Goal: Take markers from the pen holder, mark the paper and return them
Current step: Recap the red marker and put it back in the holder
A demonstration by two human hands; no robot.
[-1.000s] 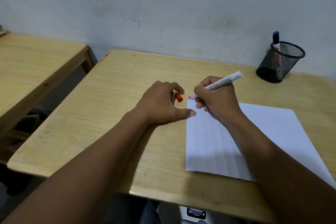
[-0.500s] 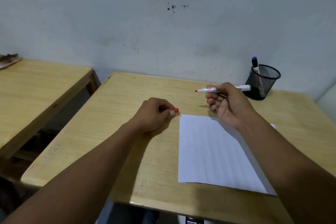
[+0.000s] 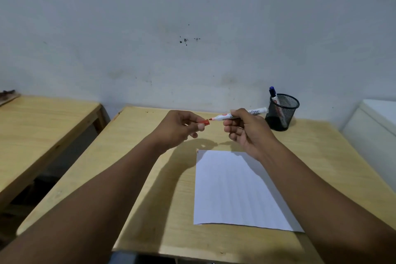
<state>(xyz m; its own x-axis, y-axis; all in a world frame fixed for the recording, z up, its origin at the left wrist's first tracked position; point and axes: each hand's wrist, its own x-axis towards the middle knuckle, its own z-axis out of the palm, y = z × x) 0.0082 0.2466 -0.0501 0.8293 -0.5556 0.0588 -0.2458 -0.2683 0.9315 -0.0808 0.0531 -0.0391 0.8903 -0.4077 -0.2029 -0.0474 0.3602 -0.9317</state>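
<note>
At nine o'clock stands a second wooden table (image 3: 42, 126), apart from the main table (image 3: 137, 173). The left hand (image 3: 182, 128) pinches a red cap (image 3: 204, 122) between thumb and fingers, its open end facing three o'clock. Just beside it is the red tip of the white marker (image 3: 222, 117), gripped level by the right hand (image 3: 246, 133). Below the hands, toward five o'clock, lies the paper (image 3: 233, 191), a small red mark (image 3: 197, 152) at its far left corner. At two o'clock the mesh pen holder (image 3: 281, 113) holds a blue-capped marker (image 3: 273, 93).
</note>
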